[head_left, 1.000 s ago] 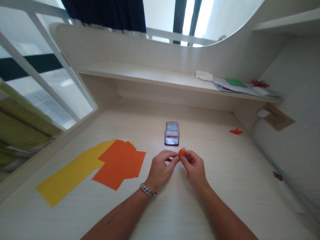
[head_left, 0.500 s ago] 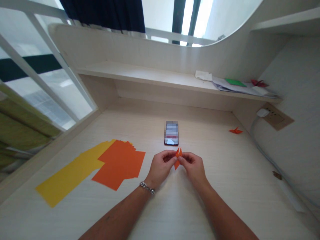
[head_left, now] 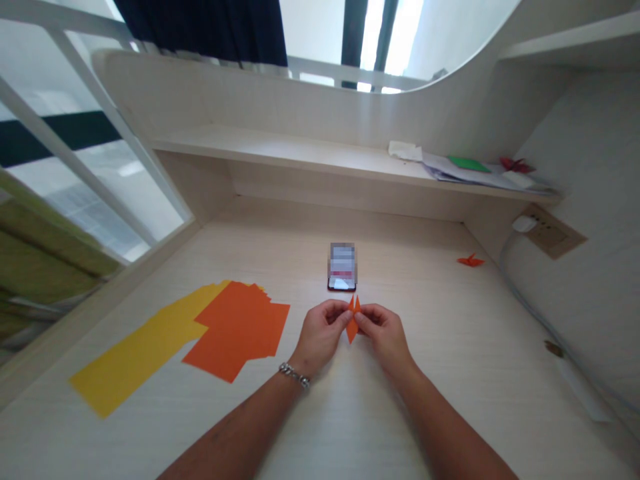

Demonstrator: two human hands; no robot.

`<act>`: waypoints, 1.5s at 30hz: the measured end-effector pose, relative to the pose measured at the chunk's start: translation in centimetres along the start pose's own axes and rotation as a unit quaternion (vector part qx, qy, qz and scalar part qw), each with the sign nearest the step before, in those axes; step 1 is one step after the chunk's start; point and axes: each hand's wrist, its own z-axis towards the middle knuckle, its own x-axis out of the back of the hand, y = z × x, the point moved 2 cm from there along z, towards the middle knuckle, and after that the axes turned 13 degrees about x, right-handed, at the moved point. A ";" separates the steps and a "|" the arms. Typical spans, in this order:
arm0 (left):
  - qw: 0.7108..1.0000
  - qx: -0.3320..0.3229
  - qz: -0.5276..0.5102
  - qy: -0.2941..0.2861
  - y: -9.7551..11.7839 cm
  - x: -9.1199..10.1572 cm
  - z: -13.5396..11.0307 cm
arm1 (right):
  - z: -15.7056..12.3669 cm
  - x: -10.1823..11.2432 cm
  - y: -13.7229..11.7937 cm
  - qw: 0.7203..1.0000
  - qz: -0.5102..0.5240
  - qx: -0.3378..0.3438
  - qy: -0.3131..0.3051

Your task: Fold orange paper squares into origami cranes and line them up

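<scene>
Between my two hands is a small folded orange paper point(head_left: 353, 329), a narrow diamond with two points split apart at its far end and one point towards me. My left hand point(head_left: 323, 331) pinches its left edge between thumb and fingers. On the right edge, the thumb and fingers of my right hand point(head_left: 386, 332) pinch it too. My fingertips hide part of its sides. Just beyond the folded paper a phone point(head_left: 342, 268) lies on the desk, its screen lit and blurred.
Left of my hands lie orange paper sheets point(head_left: 245, 330), overlapping yellow sheets point(head_left: 135, 353). A small orange folded paper bird point(head_left: 471, 261) rests at the desk's right. A shelf point(head_left: 300, 148) at the back bears papers point(head_left: 445, 170). A grey cable point(head_left: 530, 307) runs down the right wall.
The folded orange paper has turned slightly, so it sits more upright in view, its two far points close together. Both hands keep their pinch; the right hand has shifted a little left.
</scene>
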 end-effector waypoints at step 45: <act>0.997 0.066 -0.042 -0.025 0.3 -0.3 -0.9 | 0.6 1.1 -0.3 0.993 -0.100 0.041 -0.049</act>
